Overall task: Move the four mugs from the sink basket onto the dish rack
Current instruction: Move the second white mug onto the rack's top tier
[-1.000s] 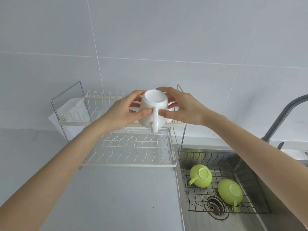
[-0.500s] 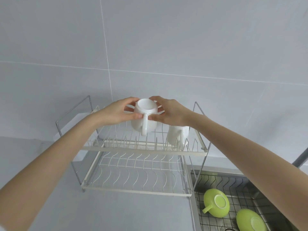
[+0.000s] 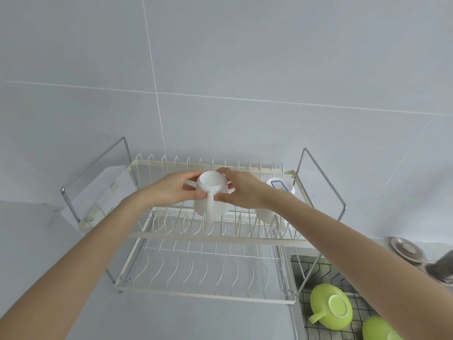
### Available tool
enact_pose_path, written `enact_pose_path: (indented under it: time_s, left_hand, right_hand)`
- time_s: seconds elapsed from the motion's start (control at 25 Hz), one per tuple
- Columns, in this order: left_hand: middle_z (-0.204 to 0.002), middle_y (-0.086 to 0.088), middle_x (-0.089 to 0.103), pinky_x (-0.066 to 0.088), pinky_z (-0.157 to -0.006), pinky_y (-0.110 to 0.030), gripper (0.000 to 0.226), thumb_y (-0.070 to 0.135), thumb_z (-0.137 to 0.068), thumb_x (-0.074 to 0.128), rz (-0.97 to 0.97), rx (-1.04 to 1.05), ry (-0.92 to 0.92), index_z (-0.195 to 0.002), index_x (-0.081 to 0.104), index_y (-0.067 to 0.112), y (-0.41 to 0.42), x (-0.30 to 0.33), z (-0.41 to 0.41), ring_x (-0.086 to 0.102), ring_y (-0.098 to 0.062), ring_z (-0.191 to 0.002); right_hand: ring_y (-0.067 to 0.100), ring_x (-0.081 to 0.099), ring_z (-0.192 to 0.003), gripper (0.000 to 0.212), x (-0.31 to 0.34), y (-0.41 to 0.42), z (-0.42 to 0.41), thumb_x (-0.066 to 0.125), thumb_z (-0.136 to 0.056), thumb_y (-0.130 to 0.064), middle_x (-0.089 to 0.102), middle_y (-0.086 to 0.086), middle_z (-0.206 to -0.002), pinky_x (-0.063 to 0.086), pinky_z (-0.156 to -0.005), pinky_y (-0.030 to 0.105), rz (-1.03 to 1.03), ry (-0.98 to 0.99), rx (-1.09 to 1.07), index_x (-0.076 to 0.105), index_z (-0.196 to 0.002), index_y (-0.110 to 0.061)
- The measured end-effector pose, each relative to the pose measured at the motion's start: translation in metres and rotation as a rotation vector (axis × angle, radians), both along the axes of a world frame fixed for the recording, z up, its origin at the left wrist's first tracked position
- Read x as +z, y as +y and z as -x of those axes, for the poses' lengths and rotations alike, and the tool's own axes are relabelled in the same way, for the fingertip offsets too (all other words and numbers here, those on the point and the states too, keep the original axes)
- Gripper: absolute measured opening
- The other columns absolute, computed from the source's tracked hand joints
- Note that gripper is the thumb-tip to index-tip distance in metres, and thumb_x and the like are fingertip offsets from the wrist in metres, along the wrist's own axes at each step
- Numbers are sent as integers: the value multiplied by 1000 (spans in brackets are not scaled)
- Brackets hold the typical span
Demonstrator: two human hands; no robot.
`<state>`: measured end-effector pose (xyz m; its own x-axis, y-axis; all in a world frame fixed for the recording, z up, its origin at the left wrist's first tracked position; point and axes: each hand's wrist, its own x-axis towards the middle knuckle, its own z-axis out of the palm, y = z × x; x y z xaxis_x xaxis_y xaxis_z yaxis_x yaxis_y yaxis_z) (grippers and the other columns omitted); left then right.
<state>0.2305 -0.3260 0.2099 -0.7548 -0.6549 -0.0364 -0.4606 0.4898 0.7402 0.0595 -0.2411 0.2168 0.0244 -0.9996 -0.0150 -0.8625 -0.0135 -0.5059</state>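
The white mug (image 3: 211, 197) hangs upside down over the dish rack's (image 3: 213, 238) upper tier, pinched between the left hand (image 3: 175, 191) and right hand (image 3: 241, 191), probably so it drains. Open prongs lie leftward; another white mug (image 3: 279, 204) stands near on the right, and two green mugs (image 3: 331, 307) wait in the sink basket (image 3: 316, 273).

Two mugs (image 3: 210, 197) on dish rack (image 3: 210, 238) upper tier, two mugs (image 3: 331, 306) in sink basket (image 3: 318, 276) right
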Motion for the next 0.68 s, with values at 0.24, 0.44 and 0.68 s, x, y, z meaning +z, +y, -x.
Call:
enact_pose_path:
  time_s: [0.24, 0.44, 0.68]
  left_hand:
    - [-123, 4, 52, 44, -92, -31, 49, 28, -78, 66, -37, 13, -32, -122, 44, 25, 5, 1, -3, 59, -17, -106]
    - [-127, 5, 49, 45, -92, -33, 49, 30, -79, 64, -30, 32, -60, -123, 43, 24, 12, 4, -4, 59, -18, -108]
    - [-138, 1, 44, 43, -101, -40, 60, 30, -81, 63, -7, 42, -100, -134, 35, 23, 17, 6, -4, 57, -22, -112]
  right_hand:
    - [28, 54, -112, 58, -1, 5, -2, 62, -84, -30, 56, 12, -126, 44, -99, 43, 6, -5, 22, 35, -133, -15]
    - [29, 50, -117, 60, -1, 9, -6, 59, -85, -31, 53, 13, -130, 42, -100, 45, -4, 16, 9, 31, -136, -16]
    - [28, 39, -130, 74, 2, 11, -7, 53, -88, -36, 40, 11, -144, 35, -105, 37, -72, 111, 0, 10, -145, -17]
